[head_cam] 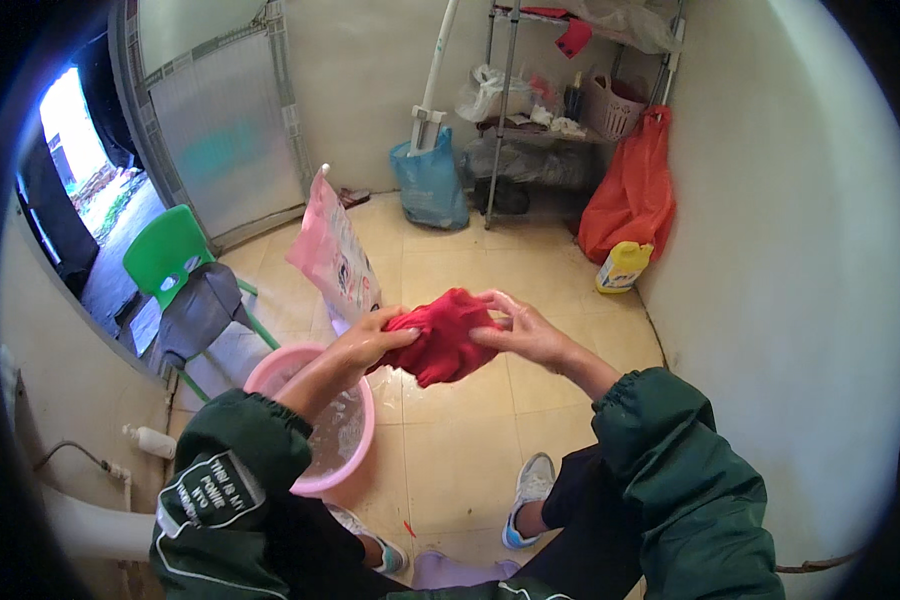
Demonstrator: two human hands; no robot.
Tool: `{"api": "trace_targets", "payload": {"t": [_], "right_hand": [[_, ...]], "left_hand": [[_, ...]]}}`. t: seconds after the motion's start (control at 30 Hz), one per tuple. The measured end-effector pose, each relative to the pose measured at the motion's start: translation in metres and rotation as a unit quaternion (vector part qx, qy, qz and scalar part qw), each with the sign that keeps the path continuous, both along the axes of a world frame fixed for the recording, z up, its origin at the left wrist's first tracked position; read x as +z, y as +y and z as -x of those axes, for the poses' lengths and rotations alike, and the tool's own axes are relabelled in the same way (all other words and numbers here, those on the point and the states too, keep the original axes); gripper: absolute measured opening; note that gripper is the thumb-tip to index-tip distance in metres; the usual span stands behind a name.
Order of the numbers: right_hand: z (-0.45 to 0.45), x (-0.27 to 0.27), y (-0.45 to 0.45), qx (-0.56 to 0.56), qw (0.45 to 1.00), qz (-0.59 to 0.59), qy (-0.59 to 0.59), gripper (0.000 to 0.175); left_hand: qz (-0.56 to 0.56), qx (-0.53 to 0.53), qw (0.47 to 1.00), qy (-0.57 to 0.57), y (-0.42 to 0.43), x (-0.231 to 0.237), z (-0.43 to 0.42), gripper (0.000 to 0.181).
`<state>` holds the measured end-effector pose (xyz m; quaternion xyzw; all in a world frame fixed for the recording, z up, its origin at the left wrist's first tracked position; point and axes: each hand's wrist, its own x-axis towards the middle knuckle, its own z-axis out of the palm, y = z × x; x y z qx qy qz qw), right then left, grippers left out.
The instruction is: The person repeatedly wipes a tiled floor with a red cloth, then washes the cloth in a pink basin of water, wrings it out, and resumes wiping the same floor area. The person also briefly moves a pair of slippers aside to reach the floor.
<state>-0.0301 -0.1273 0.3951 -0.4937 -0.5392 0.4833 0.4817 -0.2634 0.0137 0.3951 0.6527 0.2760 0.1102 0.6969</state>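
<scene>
A bunched red cloth point(450, 341), perhaps a garment, is held up between my two hands over the tiled floor. My left hand point(371, 341) grips its left end, thumb on top. At its right end, my right hand point(521, 330) pinches the fabric between thumb and fingers. Both hands look wet. Below my left forearm stands a pink plastic basin point(369, 435) of cloudy, sudsy water point(337, 435); the forearm hides part of it. Just behind the basin, a pink and white plastic bag point(341, 255) stands upright on the floor.
A green chair point(166, 244) with grey cloth stands left by the open doorway. Toward the back are a blue bag point(429, 184), a metal shelf rack point(510, 112), a red plastic bag point(630, 191) and a yellow bottle point(624, 268). A white bottle point(152, 442) is by the left wall.
</scene>
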Motion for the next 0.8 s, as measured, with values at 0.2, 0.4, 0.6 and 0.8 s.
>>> {"api": "trace_targets", "payload": {"t": [0.2,0.4,0.6,0.8], "right_hand": [[-0.04,-0.018,-0.018,-0.052,0.979,-0.101,-0.167,0.026],[-0.074,-0.011,-0.043,-0.097,0.991,-0.032,-0.09,0.028],[-0.117,-0.01,-0.051,-0.257,0.959,0.046,0.11,0.03],[-0.152,0.005,-0.056,-0.331,0.853,-0.041,0.401,0.035]], "left_hand": [[-0.247,0.067,0.966,-0.037,-0.008,-0.02,-0.04,0.025],[-0.035,0.151,0.977,-0.145,0.001,-0.024,-0.069,0.016],[-0.02,0.198,0.976,-0.086,0.03,-0.016,-0.079,0.03],[0.068,0.282,0.957,-0.015,0.03,-0.071,-0.071,0.037]]}}
